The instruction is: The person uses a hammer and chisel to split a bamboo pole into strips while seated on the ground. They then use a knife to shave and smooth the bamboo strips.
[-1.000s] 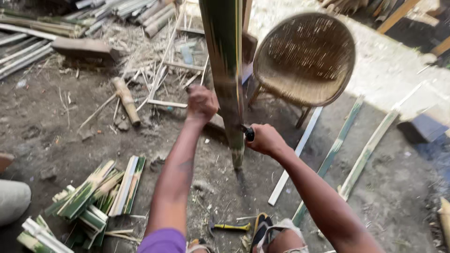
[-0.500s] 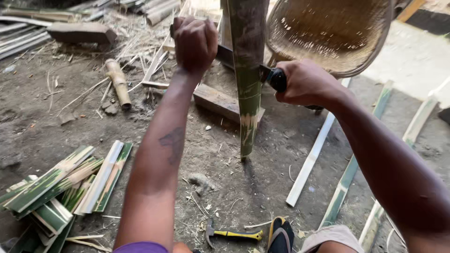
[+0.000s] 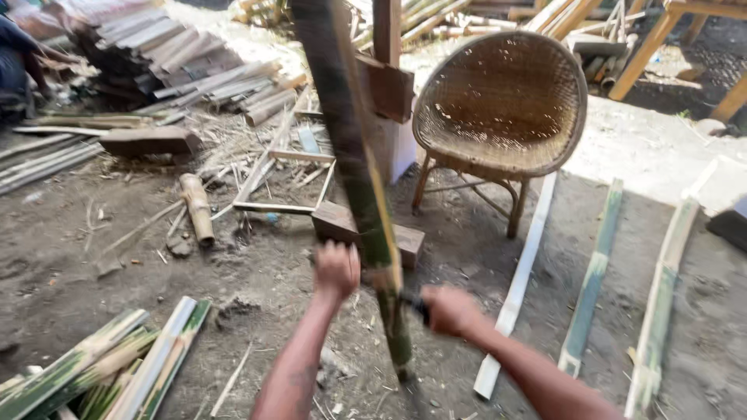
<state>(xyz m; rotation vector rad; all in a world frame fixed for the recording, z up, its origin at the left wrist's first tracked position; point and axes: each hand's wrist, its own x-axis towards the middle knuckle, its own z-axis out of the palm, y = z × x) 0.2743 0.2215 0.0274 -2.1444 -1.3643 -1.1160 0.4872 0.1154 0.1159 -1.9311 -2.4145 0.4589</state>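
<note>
The left hand (image 3: 337, 270) clenches into a fist beside the green bamboo pole (image 3: 354, 167), which stands tilted on the dirt; the right hand (image 3: 450, 309) grips a dark knife handle (image 3: 415, 305) against the pole's lower part. Beyond the fingers sit a wooden block (image 3: 340, 223) and a wicker chair (image 3: 502, 105) (split strips (image 3: 101, 365) lie left)

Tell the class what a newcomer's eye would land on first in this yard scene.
First, the tall green bamboo pole standing on the dirt at centre, with the left hand against it and the right hand gripping a dark handle at its side. Next, the round woven chair behind it to the right. Then the split bamboo strips heaped at lower left.
</note>
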